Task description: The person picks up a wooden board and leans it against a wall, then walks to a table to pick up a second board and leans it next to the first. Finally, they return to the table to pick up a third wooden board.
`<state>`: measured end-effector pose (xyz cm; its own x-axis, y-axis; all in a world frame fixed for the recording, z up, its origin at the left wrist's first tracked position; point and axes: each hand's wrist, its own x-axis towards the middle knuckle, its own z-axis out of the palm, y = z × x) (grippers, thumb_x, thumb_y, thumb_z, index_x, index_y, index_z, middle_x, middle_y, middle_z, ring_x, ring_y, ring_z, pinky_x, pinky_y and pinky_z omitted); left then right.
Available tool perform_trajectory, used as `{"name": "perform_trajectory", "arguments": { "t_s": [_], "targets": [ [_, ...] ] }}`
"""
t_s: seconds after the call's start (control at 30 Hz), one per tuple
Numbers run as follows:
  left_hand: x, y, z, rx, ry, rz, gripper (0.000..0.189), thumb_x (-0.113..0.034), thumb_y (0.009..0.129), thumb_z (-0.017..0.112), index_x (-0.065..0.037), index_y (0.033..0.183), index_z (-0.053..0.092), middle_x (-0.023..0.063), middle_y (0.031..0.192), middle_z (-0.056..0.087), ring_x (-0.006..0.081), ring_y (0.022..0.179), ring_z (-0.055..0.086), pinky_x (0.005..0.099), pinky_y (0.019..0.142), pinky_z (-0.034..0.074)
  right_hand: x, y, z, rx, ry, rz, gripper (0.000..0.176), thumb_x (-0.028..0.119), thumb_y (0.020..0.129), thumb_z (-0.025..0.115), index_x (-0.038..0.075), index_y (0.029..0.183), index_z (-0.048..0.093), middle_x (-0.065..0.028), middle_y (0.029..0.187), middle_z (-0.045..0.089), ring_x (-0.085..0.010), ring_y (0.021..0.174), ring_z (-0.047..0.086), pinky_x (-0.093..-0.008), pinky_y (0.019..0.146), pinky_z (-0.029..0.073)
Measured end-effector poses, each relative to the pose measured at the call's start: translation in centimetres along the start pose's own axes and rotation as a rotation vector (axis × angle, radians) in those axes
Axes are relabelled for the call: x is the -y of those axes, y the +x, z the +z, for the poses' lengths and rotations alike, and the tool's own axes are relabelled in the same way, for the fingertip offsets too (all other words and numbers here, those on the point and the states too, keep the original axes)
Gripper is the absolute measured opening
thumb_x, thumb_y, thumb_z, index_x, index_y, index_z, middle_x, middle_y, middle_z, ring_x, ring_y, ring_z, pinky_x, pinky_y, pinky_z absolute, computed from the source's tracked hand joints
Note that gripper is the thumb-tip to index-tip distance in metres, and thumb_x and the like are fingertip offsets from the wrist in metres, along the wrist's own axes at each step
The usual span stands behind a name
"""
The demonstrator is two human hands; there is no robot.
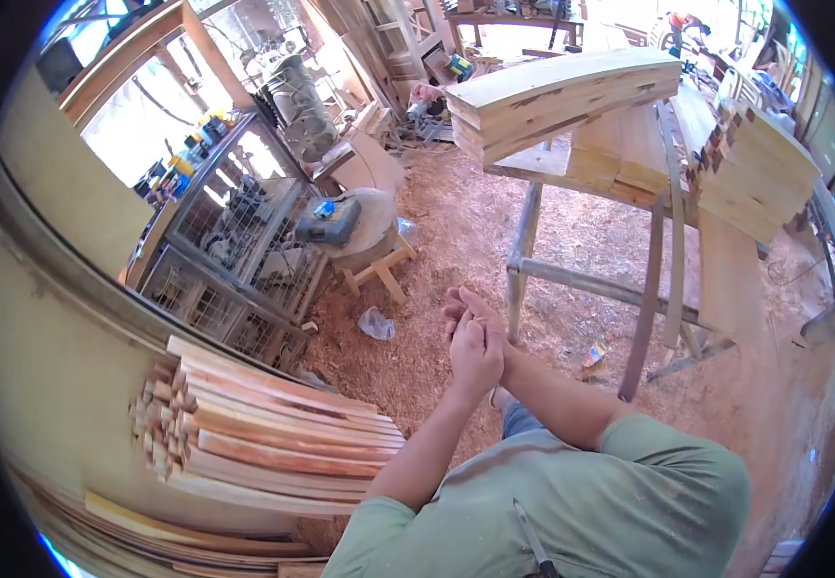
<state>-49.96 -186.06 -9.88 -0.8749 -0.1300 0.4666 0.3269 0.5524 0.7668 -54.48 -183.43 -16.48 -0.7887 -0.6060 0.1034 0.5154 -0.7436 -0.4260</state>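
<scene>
Both hands meet in front of my body, above the floor of wood shavings. My left hand [475,358] is closed over part of my right hand, its fingers bent and pressed against it. My right hand [476,310] points forward with its fingers loosely bent and somewhat apart. No tool or piece of wood shows in either hand. A slim, pointed, pen-like object [530,535] lies against the front of my green shirt [591,491].
Left of me lies a stack of long wooden strips [283,429]. Ahead, a wooden trestle [572,275] bears thick curved boards [562,101], with more boards [759,178] to its right. A dark tool case [329,223] rests on a round stool [371,236] near a wire-mesh cabinet [234,231].
</scene>
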Motion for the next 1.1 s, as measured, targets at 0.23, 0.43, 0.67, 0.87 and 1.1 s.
{"name": "perform_trajectory", "arguments": {
  "t_s": [0.23,0.43,0.67,0.87,1.1],
  "targets": [
    [6.4,14.7,1.4,0.023,-0.251,-0.49,0.044,-0.03,0.094,0.054,0.005,0.069,0.062,0.0162,0.065,0.061,0.0224,0.061,0.06,0.0387,0.059,0.046,8.5,11.0,-2.5,-0.034,-0.612,-0.148,0.037,0.031,0.095,0.052,0.004,0.119,0.053,-0.0063,0.106,0.06,-0.0177,0.089,0.057,-0.0333,0.079,0.047],
    [7.3,29.2,-0.8,-0.018,-0.277,-0.336,0.048,-0.033,0.097,0.048,0.007,0.075,0.063,0.0093,0.065,0.062,0.0142,0.06,0.055,0.031,0.058,0.044,18.4,15.8,0.0,-0.499,-1.336,-0.217,0.037,0.027,0.096,0.053,-0.002,0.118,0.054,-0.0071,0.107,0.06,-0.0156,0.096,0.055,-0.0282,0.085,0.044],
    [12.4,47.0,3.0,0.03,-0.303,-0.2,0.048,-0.036,0.097,0.045,0.007,0.084,0.062,0.0178,0.079,0.065,0.0216,0.074,0.059,0.0352,0.072,0.045,22.0,21.6,0.8,-0.714,-0.995,-0.618,0.051,0.02,0.098,0.046,-0.009,0.138,0.034,-0.0187,0.136,0.046,-0.0229,0.127,0.044,-0.0296,0.103,0.033],
    [12.9,52.3,3.6,0.424,-0.12,-0.188,0.053,-0.044,0.088,0.055,0.008,0.077,0.062,0.0233,0.075,0.064,0.028,0.076,0.063,0.0394,0.072,0.047,19.8,23.6,2.1,-0.861,-1.389,-0.573,0.073,0.016,0.087,0.056,-0.012,0.142,0.018,-0.0246,0.145,0.033,-0.0294,0.138,0.029,-0.0325,0.112,0.021],
    [11.6,51.9,3.0,0.519,-0.044,-0.086,0.054,-0.043,0.091,0.053,0.004,0.066,0.058,0.022,0.065,0.06,0.029,0.059,0.056,0.0423,0.062,0.045,18.3,24.1,2.3,-0.644,-0.82,-0.72,0.084,0.006,0.084,0.052,0.0,0.149,0.0,-0.0128,0.156,0.014,-0.023,0.144,0.014,-0.0385,0.115,0.007]
  ]
}}
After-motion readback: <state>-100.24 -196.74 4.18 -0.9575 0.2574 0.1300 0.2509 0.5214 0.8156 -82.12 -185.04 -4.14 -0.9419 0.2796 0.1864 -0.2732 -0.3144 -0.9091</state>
